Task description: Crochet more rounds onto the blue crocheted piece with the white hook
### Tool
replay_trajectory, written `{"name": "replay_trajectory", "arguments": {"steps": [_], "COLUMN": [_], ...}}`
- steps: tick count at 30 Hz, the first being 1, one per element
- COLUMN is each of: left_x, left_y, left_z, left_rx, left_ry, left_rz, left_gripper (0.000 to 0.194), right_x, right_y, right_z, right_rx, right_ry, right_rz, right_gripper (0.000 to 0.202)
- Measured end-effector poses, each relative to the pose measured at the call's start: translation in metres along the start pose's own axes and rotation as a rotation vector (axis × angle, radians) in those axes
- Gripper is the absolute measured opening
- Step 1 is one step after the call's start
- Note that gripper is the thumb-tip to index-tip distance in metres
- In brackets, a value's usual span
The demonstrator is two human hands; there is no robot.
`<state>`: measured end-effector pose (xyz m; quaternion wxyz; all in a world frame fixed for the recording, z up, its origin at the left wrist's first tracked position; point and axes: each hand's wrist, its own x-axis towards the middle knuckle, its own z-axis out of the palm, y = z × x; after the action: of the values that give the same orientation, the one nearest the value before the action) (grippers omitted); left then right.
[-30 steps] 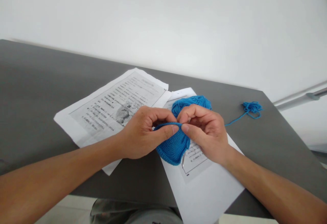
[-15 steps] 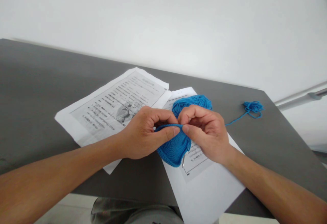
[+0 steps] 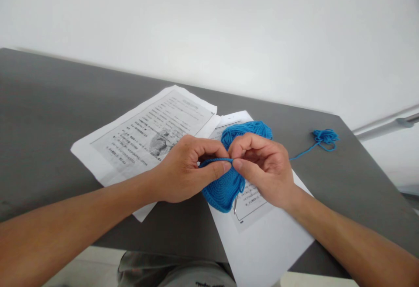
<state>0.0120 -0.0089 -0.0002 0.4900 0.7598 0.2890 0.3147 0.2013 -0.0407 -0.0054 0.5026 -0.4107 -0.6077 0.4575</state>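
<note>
Over the near middle of the grey bench (image 3: 353,182), a blue crocheted piece (image 3: 222,186) is held up in front of the person, its round stitching facing the viewer. Left hand (image 3: 183,169): grasping the upper edge of the piece between thumb and forefinger. Right hand (image 3: 266,169): pinching the same edge at its right end, fingertips just beside those of the left. A slim metallic tool (image 3: 235,207) shows below the piece — its upper part is hidden. Beyond the right hand lies a blue yarn bundle (image 3: 248,129); a smaller yarn tangle (image 3: 324,137) rests well to the right, its strand (image 3: 303,152) running back behind that hand.

Writing: the left sheet (image 3: 144,134) carries printed lines and a dark picture (image 3: 160,142); the right sheet (image 3: 262,247), beneath the piece, bears framed print. Neither text is legible. Lettering (image 3: 209,284) on the grey clothing (image 3: 183,276) at the bottom edge — cut off, likewise unreadable.
</note>
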Motion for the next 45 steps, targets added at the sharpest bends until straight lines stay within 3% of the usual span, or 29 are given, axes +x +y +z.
{"name": "replay_trajectory", "arguments": {"steps": [16,45], "left_x": [0.0,0.0002], "left_y": [0.0026,0.0034], "left_z": [0.0012,0.0007], "left_rx": [-0.088,-0.031], "left_ry": [0.035,0.024], "left_rz": [-0.048,-0.05], "left_gripper": [0.014,0.015], "right_x": [-0.0002,0.001], "right_y": [0.0,-0.0034], "right_z": [0.0006,0.0012], "right_rx": [-0.007,-0.02], "right_ry": [0.039,0.016], "right_rz": [0.014,0.045], "right_gripper": [0.01,0.007]}}
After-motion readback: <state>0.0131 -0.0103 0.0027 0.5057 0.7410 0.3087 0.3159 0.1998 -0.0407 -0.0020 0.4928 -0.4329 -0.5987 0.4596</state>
